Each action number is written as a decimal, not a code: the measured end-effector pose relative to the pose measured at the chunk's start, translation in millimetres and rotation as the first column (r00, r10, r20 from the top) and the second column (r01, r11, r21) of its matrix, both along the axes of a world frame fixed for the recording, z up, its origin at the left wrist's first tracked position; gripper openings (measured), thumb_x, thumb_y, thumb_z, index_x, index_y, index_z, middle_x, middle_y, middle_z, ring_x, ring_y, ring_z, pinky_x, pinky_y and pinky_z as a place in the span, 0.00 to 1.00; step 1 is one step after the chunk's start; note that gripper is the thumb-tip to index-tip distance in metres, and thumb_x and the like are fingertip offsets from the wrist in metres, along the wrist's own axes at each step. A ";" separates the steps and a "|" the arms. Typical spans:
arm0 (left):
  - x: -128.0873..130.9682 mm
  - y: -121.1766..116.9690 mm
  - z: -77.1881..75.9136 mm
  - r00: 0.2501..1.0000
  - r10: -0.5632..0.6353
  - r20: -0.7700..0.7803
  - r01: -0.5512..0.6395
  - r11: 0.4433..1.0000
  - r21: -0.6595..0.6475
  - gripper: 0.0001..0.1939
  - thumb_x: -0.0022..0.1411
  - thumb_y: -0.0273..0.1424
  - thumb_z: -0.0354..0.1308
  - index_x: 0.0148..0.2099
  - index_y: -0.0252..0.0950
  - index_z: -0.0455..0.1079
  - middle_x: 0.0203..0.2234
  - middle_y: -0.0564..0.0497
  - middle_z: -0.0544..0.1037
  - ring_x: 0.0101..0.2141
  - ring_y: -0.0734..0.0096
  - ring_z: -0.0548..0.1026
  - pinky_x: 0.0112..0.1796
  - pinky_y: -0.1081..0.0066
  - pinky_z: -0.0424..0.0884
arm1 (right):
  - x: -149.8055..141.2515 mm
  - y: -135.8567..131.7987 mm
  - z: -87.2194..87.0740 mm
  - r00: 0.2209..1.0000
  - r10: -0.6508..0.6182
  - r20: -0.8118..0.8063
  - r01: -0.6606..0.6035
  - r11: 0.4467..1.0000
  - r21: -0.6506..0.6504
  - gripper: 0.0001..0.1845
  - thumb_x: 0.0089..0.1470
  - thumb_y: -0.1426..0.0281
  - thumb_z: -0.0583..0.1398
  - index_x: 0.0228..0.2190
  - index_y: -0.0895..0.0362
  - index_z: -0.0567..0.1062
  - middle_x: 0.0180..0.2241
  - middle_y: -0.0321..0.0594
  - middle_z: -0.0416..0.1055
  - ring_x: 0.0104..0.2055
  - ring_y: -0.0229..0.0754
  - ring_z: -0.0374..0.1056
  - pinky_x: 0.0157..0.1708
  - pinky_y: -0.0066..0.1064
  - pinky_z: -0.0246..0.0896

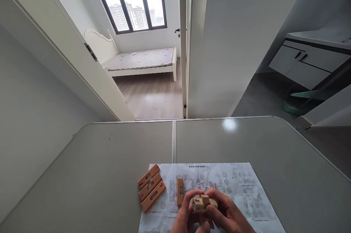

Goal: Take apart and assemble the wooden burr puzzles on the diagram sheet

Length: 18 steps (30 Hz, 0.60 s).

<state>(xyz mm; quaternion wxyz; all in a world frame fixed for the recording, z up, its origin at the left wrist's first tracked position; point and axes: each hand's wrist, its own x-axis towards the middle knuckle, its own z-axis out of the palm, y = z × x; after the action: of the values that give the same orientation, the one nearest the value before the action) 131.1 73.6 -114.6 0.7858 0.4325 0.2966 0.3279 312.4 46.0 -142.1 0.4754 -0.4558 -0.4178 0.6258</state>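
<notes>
Between my two hands is a small wooden block puzzle (199,204) of pale, interlocked pieces, one with a dark mark on its end. My left hand (186,213) curls around its left side, and my right hand (226,211) grips it from the right with the thumb pressed on the front. Just left of my left hand, a notched reddish wooden piece (179,192) lies on a printed instruction sheet (263,203). Farther left, three flat slotted wooden pieces (152,188) with numbers on them lie side by side, partly over the sheet's edge. My palms hide the puzzle's underside.
The sheet lies on a grey table (109,174) with a metal rim and a centre seam. Beyond the table's far edge, a doorway opens on a room with a bed (142,59) and a window. A white cabinet (304,59) stands at the right.
</notes>
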 end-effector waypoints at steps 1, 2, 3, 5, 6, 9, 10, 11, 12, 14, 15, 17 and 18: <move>-0.6 0.6 -0.6 1.000 0.002 -0.001 -0.002 1.000 0.012 0.35 0.64 0.54 0.68 0.64 0.43 0.62 0.39 0.47 0.77 0.35 0.66 0.76 0.37 0.68 0.69 | 0.8 -1.4 -3.0 1.000 -0.010 0.024 0.010 1.000 0.001 0.28 0.59 0.42 0.65 0.42 0.54 0.79 0.30 0.38 0.70 0.28 0.42 0.66 0.31 0.33 0.64; -1.4 1.4 -1.2 1.000 0.004 -0.011 -0.004 0.999 0.034 0.34 0.65 0.56 0.65 0.63 0.42 0.63 0.36 0.48 0.77 0.34 0.66 0.76 0.35 0.69 0.69 | 1.7 -2.8 -5.3 0.998 -0.032 0.059 0.032 0.999 0.000 0.28 0.58 0.42 0.65 0.43 0.54 0.80 0.31 0.39 0.72 0.30 0.44 0.67 0.33 0.34 0.65; -2.4 2.4 -1.7 0.999 0.009 -0.035 -0.007 0.998 0.067 0.33 0.67 0.57 0.62 0.62 0.41 0.64 0.35 0.48 0.77 0.33 0.66 0.75 0.35 0.69 0.68 | 2.7 -4.3 -6.7 0.993 -0.062 0.097 0.063 0.998 -0.003 0.28 0.57 0.42 0.66 0.43 0.53 0.81 0.32 0.40 0.73 0.32 0.46 0.69 0.35 0.35 0.66; -4.5 3.9 -2.3 0.993 0.036 -0.116 -0.018 0.988 0.152 0.30 0.70 0.57 0.58 0.59 0.39 0.67 0.34 0.47 0.78 0.31 0.67 0.74 0.34 0.70 0.67 | 5.4 -6.8 -7.0 0.981 -0.102 0.168 0.105 0.994 -0.010 0.29 0.55 0.42 0.68 0.43 0.52 0.83 0.36 0.43 0.76 0.36 0.49 0.71 0.40 0.38 0.67; -5.3 4.1 -2.4 0.986 0.058 -0.156 -0.027 0.981 0.194 0.28 0.71 0.56 0.57 0.57 0.38 0.69 0.35 0.46 0.78 0.30 0.68 0.74 0.33 0.71 0.66 | 7.1 -7.8 -6.1 0.976 -0.094 0.195 0.099 0.995 -0.015 0.29 0.54 0.42 0.68 0.43 0.52 0.84 0.37 0.44 0.76 0.38 0.51 0.71 0.42 0.40 0.67; -4.7 2.0 -2.3 0.970 0.137 -0.199 -0.077 0.956 0.283 0.25 0.72 0.54 0.57 0.54 0.38 0.71 0.34 0.47 0.78 0.29 0.70 0.72 0.32 0.73 0.66 | 12.5 -9.3 -2.8 0.977 -0.013 0.212 0.024 0.998 -0.052 0.28 0.55 0.43 0.68 0.44 0.53 0.83 0.39 0.45 0.77 0.41 0.53 0.71 0.46 0.42 0.67; -3.3 0.8 -2.3 0.968 0.159 -0.196 -0.095 0.949 0.300 0.25 0.72 0.55 0.57 0.54 0.38 0.72 0.33 0.48 0.78 0.29 0.71 0.72 0.32 0.74 0.67 | 13.9 -9.3 -1.9 0.979 -0.008 0.202 0.020 0.998 -0.060 0.29 0.55 0.42 0.68 0.45 0.53 0.83 0.39 0.44 0.76 0.42 0.53 0.71 0.46 0.42 0.67; -1.5 -0.3 -2.5 0.966 0.176 -0.188 -0.111 0.943 0.313 0.25 0.72 0.55 0.57 0.53 0.39 0.72 0.33 0.49 0.77 0.29 0.71 0.72 0.32 0.74 0.67 | 14.9 -8.9 -1.1 0.982 -0.006 0.187 0.018 0.998 -0.066 0.30 0.55 0.42 0.67 0.45 0.54 0.82 0.39 0.44 0.75 0.41 0.52 0.71 0.45 0.41 0.67; 0.5 -1.2 -2.9 0.967 0.187 -0.175 -0.123 0.939 0.320 0.25 0.71 0.56 0.56 0.53 0.39 0.72 0.33 0.49 0.77 0.30 0.72 0.72 0.32 0.75 0.68 | 15.5 -8.1 -0.1 0.986 -0.001 0.166 0.014 0.997 -0.074 0.30 0.56 0.42 0.67 0.45 0.54 0.81 0.38 0.43 0.74 0.40 0.50 0.70 0.43 0.40 0.66; 4.5 -2.3 -4.4 0.971 0.195 -0.141 -0.141 0.937 0.320 0.26 0.71 0.57 0.56 0.51 0.39 0.71 0.35 0.49 0.77 0.30 0.73 0.73 0.33 0.75 0.69 | 15.3 -5.3 3.5 0.992 0.033 0.120 -0.024 0.996 -0.080 0.30 0.56 0.42 0.66 0.44 0.55 0.79 0.33 0.38 0.69 0.34 0.45 0.66 0.38 0.36 0.64; 6.1 -2.5 -5.5 0.973 0.198 -0.122 -0.151 0.937 0.316 0.26 0.70 0.58 0.57 0.51 0.39 0.72 0.36 0.48 0.77 0.30 0.73 0.74 0.32 0.75 0.69 | 14.6 -3.4 6.6 0.993 0.067 0.094 -0.059 0.995 -0.082 0.30 0.56 0.42 0.66 0.42 0.55 0.78 0.31 0.35 0.66 0.32 0.43 0.64 0.35 0.34 0.62; 7.8 -2.6 -8.4 0.975 0.200 -0.096 -0.163 0.939 0.303 0.27 0.69 0.58 0.58 0.49 0.39 0.72 0.36 0.47 0.76 0.29 0.74 0.74 0.32 0.75 0.69 | 12.6 0.8 15.1 0.994 0.101 0.043 -0.098 0.992 -0.078 0.28 0.56 0.42 0.66 0.37 0.55 0.74 0.28 0.31 0.61 0.30 0.40 0.59 0.33 0.32 0.58; 7.8 -2.6 -9.9 0.975 0.199 -0.094 -0.164 0.941 0.294 0.27 0.68 0.59 0.59 0.48 0.39 0.72 0.36 0.47 0.76 0.29 0.74 0.73 0.31 0.75 0.68 | 11.6 2.8 20.0 0.992 0.125 0.011 -0.124 0.989 -0.081 0.28 0.56 0.42 0.66 0.35 0.54 0.72 0.27 0.31 0.59 0.29 0.40 0.58 0.32 0.31 0.57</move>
<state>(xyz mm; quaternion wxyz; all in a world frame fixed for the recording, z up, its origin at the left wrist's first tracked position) 138.9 71.0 -124.5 0.6620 0.5310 0.3326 0.4113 323.9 48.8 -122.2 0.4134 -0.4523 -0.4240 0.6669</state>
